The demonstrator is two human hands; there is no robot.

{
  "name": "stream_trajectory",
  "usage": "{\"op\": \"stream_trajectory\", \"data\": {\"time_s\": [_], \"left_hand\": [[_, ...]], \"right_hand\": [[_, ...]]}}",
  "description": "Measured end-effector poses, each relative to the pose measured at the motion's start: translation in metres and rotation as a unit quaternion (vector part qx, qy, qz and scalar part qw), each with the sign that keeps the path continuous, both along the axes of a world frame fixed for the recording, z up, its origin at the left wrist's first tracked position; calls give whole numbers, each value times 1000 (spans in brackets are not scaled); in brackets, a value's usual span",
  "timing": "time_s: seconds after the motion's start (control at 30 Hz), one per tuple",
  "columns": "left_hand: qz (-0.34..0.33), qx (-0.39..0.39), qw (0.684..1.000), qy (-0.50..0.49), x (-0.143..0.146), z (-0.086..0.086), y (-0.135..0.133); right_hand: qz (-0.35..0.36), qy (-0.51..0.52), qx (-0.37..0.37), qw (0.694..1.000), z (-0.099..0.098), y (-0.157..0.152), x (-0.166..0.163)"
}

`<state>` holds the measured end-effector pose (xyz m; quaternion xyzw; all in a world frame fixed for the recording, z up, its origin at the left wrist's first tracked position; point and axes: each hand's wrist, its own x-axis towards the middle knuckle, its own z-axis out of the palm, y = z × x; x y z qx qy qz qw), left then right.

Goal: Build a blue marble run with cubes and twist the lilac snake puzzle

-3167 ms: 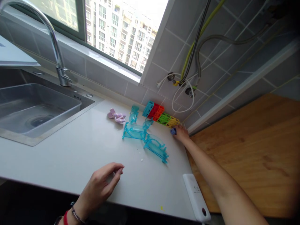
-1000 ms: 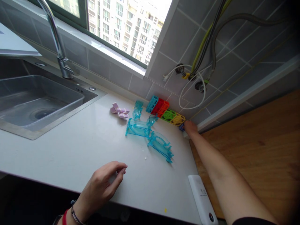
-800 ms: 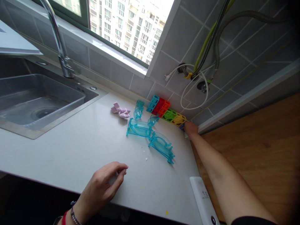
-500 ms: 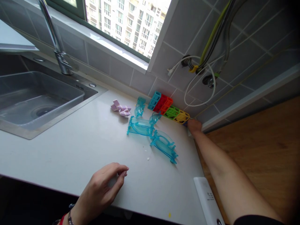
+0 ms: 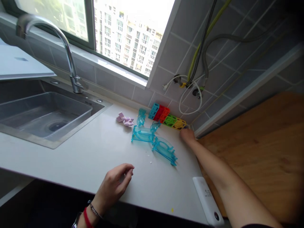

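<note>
A row of openwork plastic blocks [image 5: 164, 116] is running along the counter [image 5: 95, 164] by the tiled wall [image 5: 158, 98], going blue, red, orange, green, yellow. The right hand [image 5: 187, 136] is reaching to the yellow end, hiding its fingers; their spread and any hold cannot be told. The left hand [image 5: 117, 182] is curling loosely near the front edge, holding nothing visible. Clear blue pieces [image 5: 163, 150] are lying between it and the row, with a pink folded piece [image 5: 124, 120] sitting beyond them.
</note>
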<state>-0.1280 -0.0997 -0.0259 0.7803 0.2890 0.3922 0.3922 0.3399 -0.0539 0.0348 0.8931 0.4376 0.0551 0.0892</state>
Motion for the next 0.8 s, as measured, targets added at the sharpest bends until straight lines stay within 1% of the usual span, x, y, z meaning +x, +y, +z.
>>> {"op": "stream_trajectory", "data": {"time_s": [0.1, 0.2, 0.3, 0.37, 0.43, 0.53, 0.6, 0.7, 0.8], "left_hand": [[-5, -15, 1000, -11, 1, -1, 2], [-4, -23, 1000, -20, 3, -1, 4], [0, -24, 999, -21, 4, -1, 6], [3, -21, 1000, -18, 4, -2, 7], [5, -15, 1000, -7, 5, -3, 6], [-4, 26, 999, 38, 6, -6, 4], [-5, 52, 997, 63, 6, -8, 2], [-7, 76, 993, 87, 7, -7, 1], [-13, 84, 991, 102, 8, -4, 1]], "right_hand": [[27, 22, 74, 997, 3, -9, -50], [63, 48, 171, 982, 1, -28, -108], [112, 85, 263, 955, -7, -61, -167], [142, 111, 312, 933, -17, -90, -201], [173, 137, 345, 912, -29, -118, -228], [212, 182, 361, 890, -48, -149, -250], [229, 213, 356, 881, -57, -159, -255], [233, 247, 344, 875, -65, -160, -253], [220, 268, 341, 874, -67, -155, -250]]}}
